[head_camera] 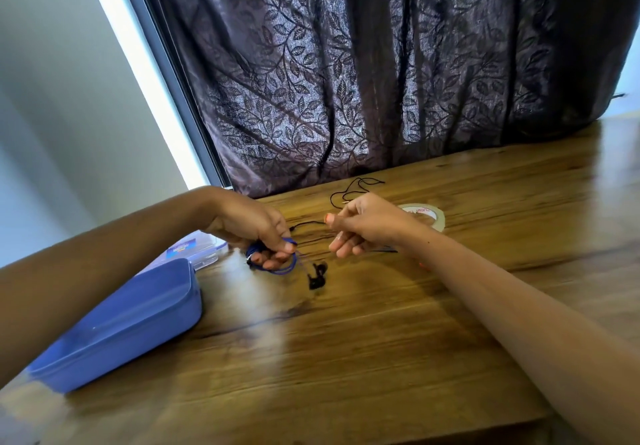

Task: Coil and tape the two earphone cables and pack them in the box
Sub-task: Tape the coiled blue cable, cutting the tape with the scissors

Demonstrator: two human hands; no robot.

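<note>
My left hand (pixel 258 233) grips a coil of blue earphone cable (pixel 287 268) just above the wooden table (pixel 346 340); its black earbuds (pixel 317 276) dangle below the coil. My right hand (pixel 360 226) is a short way to the right, thumb and forefinger pinched together, maybe on a thin strand that I cannot make out. A black earphone cable (pixel 356 186) lies loose on the table behind the right hand. The roll of clear tape (pixel 427 214) lies flat just past my right wrist. The blue box (pixel 131 320) stands open at the left.
A clear lid (pixel 197 247) with a label lies behind the blue box. A dark leaf-patterned curtain (pixel 381 63) hangs along the table's far edge. The table's near edge (pixel 450 427) runs across the bottom right.
</note>
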